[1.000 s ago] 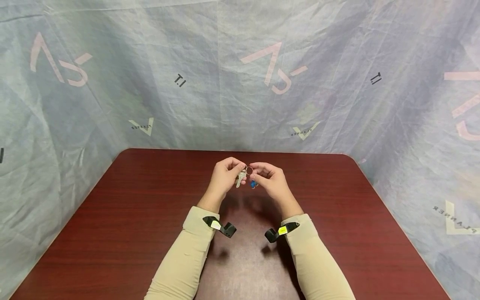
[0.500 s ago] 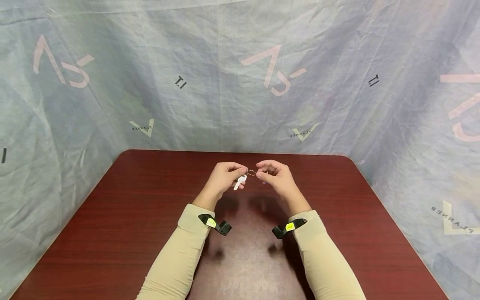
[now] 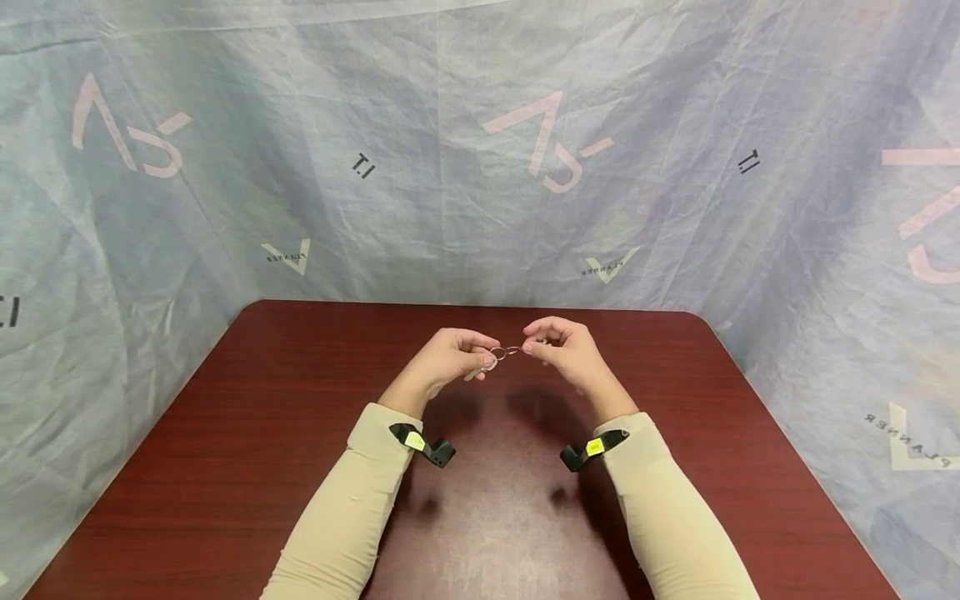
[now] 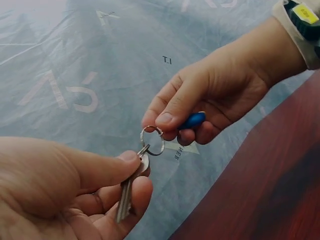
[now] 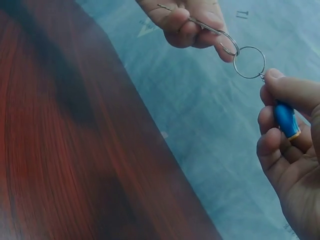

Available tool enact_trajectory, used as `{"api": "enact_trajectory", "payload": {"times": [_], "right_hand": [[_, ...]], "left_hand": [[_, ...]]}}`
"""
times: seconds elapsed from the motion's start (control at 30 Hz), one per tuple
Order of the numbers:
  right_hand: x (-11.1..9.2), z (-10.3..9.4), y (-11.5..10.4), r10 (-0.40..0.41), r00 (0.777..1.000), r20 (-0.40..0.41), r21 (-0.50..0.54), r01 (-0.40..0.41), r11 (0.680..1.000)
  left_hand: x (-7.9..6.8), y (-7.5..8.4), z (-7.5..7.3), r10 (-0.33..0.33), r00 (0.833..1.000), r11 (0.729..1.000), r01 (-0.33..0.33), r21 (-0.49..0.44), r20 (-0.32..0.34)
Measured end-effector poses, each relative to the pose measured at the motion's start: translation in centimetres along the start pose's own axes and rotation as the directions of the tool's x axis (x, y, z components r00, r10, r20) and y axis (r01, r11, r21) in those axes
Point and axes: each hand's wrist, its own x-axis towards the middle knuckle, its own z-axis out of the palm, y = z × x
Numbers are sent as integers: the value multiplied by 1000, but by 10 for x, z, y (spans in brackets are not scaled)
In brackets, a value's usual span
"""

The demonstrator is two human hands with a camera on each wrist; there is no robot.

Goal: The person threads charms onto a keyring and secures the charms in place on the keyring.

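Observation:
My left hand [image 3: 450, 362] pinches a metal key [image 4: 125, 197] near its head, between thumb and fingers. A thin metal key ring [image 5: 264, 62] stretches between the hands, linked to a second ring [image 5: 231, 39] on the key's side. Across from it, my right hand [image 3: 566, 352] pinches the short link of a keychain between thumb and forefinger. Its small blue charm [image 5: 285, 119], orange at one end, sits against the curled fingers. In the head view, the right hand hides most of that charm. Both hands are raised over the far half of the table.
A dark red wooden table [image 3: 225, 467] with rounded far corners lies beneath the hands. Grey printed fabric [image 3: 442, 167] hangs behind it and along both sides. Each cuff carries a black wrist camera mount [image 3: 423, 444].
The hands have drawn apart, the left moving left and slightly down, the right moving right. The linked rings now span a wider gap, and the blue charm has gone behind the right fingers in the head view.

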Motion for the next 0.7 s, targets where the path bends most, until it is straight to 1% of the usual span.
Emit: {"api": "enact_trajectory", "payload": {"times": [0.17, 0.3, 0.5, 0.7], "right_hand": [[1, -3, 0, 20, 999, 40, -44, -19, 999], [2, -6, 1, 28, 997, 76, -60, -23, 998], [3, -7, 4, 49, 993, 109, -59, -42, 997], [2, -4, 10, 74, 987, 141, -99, -61, 993]], "left_hand": [[3, -2, -1, 2, 999, 998, 1, 68, -48], [5, -6, -4, -1, 997, 993, 10, 119, -79], [7, -12, -6, -4, 995, 983, 21, 182, -95], [11, -21, -6, -22, 994, 971, 47, 234, -111]]}}
